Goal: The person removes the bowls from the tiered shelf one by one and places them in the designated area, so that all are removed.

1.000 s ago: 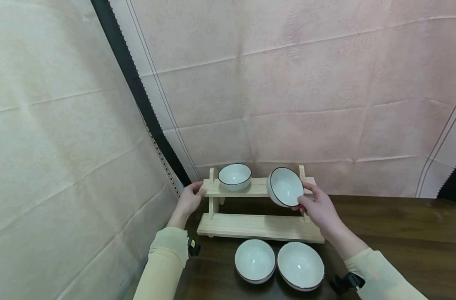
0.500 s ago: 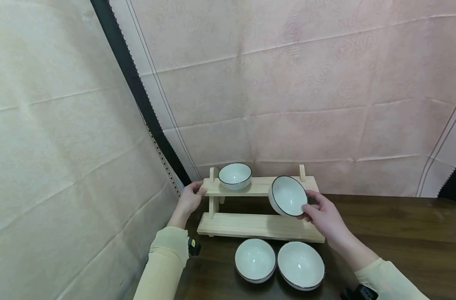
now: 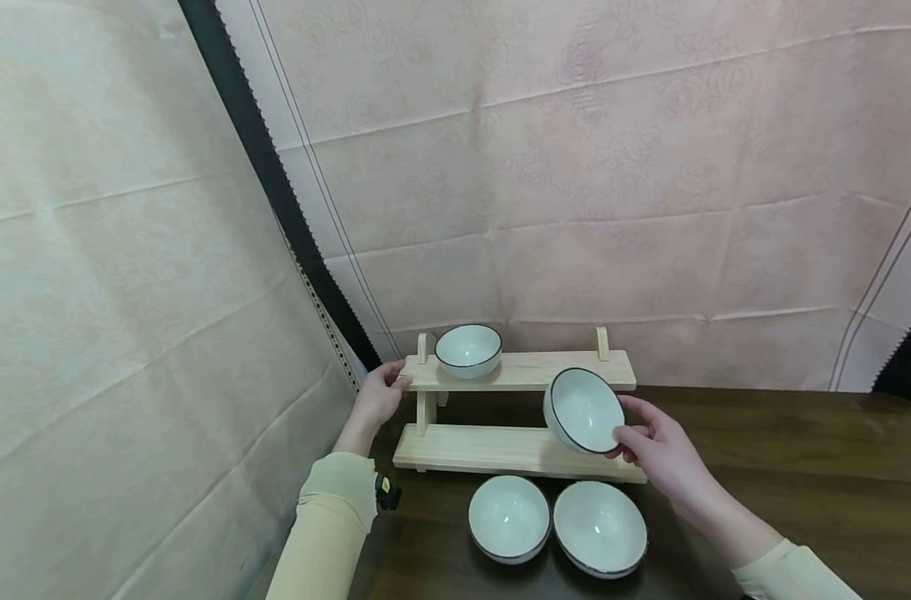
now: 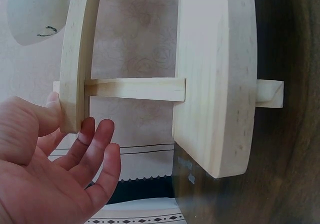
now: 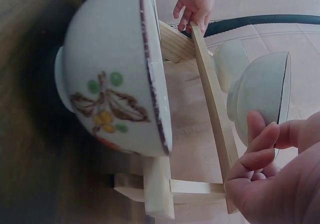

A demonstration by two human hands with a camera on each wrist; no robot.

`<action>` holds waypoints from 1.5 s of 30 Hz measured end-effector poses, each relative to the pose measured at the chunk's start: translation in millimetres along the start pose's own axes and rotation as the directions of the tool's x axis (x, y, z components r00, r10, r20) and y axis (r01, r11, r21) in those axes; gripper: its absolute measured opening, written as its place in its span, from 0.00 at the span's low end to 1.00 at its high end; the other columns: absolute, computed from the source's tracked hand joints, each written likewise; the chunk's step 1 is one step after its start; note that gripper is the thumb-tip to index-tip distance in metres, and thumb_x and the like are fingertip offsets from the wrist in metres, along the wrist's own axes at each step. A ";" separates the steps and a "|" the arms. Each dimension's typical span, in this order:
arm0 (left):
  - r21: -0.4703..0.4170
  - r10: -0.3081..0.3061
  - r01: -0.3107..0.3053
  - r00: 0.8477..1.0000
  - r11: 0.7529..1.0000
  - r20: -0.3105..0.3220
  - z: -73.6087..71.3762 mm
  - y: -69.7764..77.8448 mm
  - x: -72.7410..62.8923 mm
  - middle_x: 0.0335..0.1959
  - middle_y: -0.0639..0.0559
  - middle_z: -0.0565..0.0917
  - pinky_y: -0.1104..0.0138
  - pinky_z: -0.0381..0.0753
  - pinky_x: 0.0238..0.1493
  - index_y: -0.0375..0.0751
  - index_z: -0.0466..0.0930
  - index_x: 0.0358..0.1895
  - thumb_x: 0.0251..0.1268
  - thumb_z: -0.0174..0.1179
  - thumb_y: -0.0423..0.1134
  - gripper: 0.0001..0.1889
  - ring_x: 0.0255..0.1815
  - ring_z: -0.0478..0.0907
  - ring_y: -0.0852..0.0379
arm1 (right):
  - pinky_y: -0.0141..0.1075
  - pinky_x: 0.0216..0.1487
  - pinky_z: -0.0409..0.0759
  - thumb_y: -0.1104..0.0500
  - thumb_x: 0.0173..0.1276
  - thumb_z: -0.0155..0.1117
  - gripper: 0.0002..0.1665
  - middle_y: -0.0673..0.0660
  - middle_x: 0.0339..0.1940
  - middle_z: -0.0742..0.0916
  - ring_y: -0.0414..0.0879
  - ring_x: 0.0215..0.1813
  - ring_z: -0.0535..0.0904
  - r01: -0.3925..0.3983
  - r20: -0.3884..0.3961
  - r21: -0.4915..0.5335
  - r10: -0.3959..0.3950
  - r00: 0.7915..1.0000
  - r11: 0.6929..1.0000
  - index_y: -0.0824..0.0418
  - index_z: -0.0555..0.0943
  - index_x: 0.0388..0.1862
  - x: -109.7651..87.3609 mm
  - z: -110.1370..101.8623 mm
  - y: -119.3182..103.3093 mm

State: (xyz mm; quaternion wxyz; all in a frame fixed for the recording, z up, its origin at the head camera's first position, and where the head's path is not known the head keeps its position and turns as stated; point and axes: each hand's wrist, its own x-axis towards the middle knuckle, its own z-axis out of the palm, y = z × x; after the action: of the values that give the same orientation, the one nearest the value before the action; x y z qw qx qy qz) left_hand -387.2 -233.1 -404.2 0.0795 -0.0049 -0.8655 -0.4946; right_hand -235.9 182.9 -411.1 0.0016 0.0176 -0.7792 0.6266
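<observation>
A small two-tier wooden shelf [image 3: 518, 450] stands on the table. My left hand [image 3: 380, 398] grips the left end of its upper board, thumb and fingers on opposite faces of the board [image 4: 75, 59] in the left wrist view. My right hand [image 3: 661, 454] pinches the dark rim of a white bowl [image 3: 584, 408] at its right side. That bowl is tilted toward me and overlaps the right part of both boards in the head view. From the right wrist, the bowl [image 5: 262, 92] shows its pale outside beside the upper board. Another white bowl [image 3: 468, 348] sits upright on the upper board's left.
Two white bowls [image 3: 509, 518] [image 3: 601, 529] stand side by side on the dark wooden table [image 3: 793, 475] before the shelf. One with a painted leaf and fruit pattern [image 5: 112, 74] looms close in the right wrist view. Pale patterned cloth [image 3: 620, 167] hangs behind and at the left.
My right hand has brought the pinched bowl down and slightly right, from the upper board's level to in front of the gap between the boards. The left hand has stayed on the shelf.
</observation>
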 end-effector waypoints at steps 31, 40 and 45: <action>0.007 -0.010 0.010 1.000 1.000 -0.007 1.9 -1.6 1.2 0.58 0.36 0.81 0.51 0.80 0.57 0.38 0.71 0.79 0.86 0.56 0.37 0.24 0.56 0.82 0.40 | 0.36 0.45 0.82 0.62 0.83 0.57 0.35 0.56 0.41 0.91 0.46 0.42 0.86 -0.077 -0.001 -0.048 0.077 0.997 0.996 0.65 0.60 0.83 -29.2 -22.2 29.8; 0.005 -0.018 0.018 1.000 1.000 -0.006 1.6 0.3 -1.0 0.57 0.37 0.80 0.51 0.79 0.56 0.40 0.72 0.78 0.85 0.56 0.38 0.24 0.55 0.82 0.42 | 0.35 0.42 0.80 0.63 0.83 0.58 0.35 0.56 0.37 0.91 0.45 0.38 0.83 -0.048 -0.021 -0.074 0.047 0.999 0.996 0.68 0.60 0.83 -39.4 -34.4 40.6; 0.000 -0.020 0.020 1.000 1.000 -0.005 1.2 1.0 -1.8 0.58 0.37 0.80 0.51 0.79 0.56 0.40 0.72 0.78 0.85 0.56 0.38 0.24 0.55 0.81 0.42 | 0.34 0.39 0.79 0.64 0.83 0.57 0.34 0.56 0.35 0.90 0.45 0.36 0.83 -0.018 -0.029 -0.075 0.016 0.999 0.997 0.69 0.61 0.82 -44.9 -41.9 48.4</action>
State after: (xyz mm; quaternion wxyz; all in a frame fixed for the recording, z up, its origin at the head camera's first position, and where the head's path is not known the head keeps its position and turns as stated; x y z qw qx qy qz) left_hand -385.5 -231.4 -404.1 0.0767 0.0048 -0.8652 -0.4955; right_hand -193.2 235.3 -450.4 0.0080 0.0018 -0.8023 0.5969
